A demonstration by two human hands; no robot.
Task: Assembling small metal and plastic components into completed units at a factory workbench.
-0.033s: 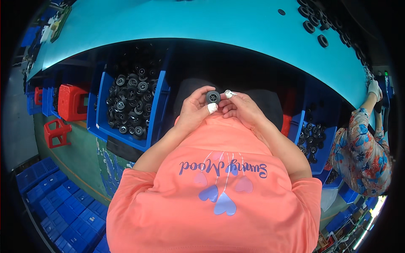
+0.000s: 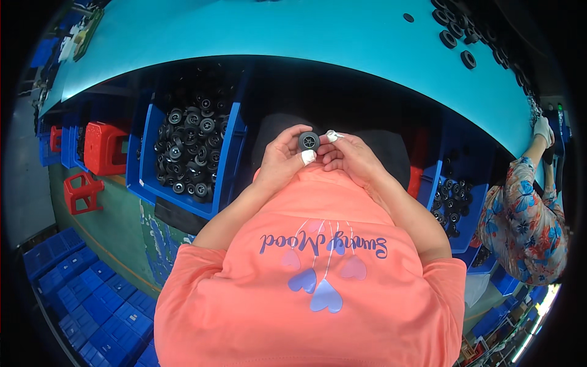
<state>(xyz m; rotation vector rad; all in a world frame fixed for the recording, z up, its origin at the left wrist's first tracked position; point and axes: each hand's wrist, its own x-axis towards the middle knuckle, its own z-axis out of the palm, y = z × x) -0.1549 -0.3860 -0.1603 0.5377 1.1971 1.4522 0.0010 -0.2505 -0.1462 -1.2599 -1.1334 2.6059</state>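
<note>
A small black wheel (image 2: 309, 141) with a silver spoked hub faces up in front of my body. My left hand (image 2: 282, 160) pinches it between thumb and fingers, the thumb tip wrapped in white. From the other side my right hand (image 2: 353, 155) closes in at the wheel's right edge, its fingers curled and one tip also wrapped in white. Whatever lies under the right fingertips is hidden. Both hands are close above my lap, below the edge of the turquoise table (image 2: 275, 30).
A blue bin (image 2: 229, 144) heaped with similar wheels stands at my left, another blue bin (image 2: 430, 183) at my right. Black tyres (image 2: 448, 39) lie on the table's far right. Red stools (image 2: 105, 148) stand left. A co-worker in a flowered top (image 2: 523, 226) works at right.
</note>
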